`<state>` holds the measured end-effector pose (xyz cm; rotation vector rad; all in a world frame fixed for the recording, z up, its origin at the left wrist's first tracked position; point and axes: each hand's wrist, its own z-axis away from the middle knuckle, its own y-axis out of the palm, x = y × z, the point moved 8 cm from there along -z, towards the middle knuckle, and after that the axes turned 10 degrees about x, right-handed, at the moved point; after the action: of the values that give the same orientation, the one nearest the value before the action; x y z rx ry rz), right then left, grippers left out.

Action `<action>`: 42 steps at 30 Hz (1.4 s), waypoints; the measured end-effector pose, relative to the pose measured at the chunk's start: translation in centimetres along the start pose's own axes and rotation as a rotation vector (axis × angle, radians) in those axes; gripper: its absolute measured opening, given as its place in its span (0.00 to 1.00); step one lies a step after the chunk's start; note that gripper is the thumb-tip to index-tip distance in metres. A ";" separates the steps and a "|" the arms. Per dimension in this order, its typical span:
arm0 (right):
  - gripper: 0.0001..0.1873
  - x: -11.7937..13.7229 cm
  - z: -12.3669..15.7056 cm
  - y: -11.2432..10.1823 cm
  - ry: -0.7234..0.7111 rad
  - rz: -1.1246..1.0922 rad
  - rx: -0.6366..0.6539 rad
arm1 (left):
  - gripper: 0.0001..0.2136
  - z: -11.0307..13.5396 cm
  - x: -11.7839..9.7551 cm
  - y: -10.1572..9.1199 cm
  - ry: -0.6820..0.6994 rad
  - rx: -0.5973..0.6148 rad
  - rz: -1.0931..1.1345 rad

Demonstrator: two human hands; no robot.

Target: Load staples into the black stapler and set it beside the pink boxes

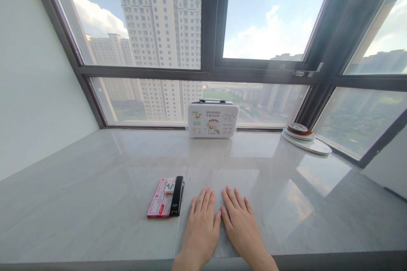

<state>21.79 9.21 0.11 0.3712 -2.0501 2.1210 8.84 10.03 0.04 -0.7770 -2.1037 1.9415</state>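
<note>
My left hand [200,230] and my right hand [240,224] lie flat, palms down, side by side on the grey marble sill [95,203] near its front edge. Their fingers are stretched out and the thumbs nearly touch. Neither hand holds anything. Just left of my left hand lies a black stapler [177,195] beside a red and white staple packet [161,198]; my left hand does not touch them.
A small white tin case with cartoon prints [212,120] stands upright at the back against the window. A stack of round plates or coasters [302,134] sits at the back right. White wall on the left; large windows [143,29] behind.
</note>
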 end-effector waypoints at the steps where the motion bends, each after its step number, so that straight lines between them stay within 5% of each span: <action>1: 0.31 0.0 0.0 0.0 0.001 0.000 -0.001 | 0.27 0.0 0.0 0.0 -0.001 0.004 0.000; 42: 0.32 0.2 0.1 -0.1 0.010 0.061 0.027 | 0.27 0.1 0.1 0.2 -0.012 0.013 -0.038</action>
<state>21.65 9.09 0.24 0.3046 -2.0539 2.1829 8.78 10.02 -0.20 -0.7195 -2.0955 1.9433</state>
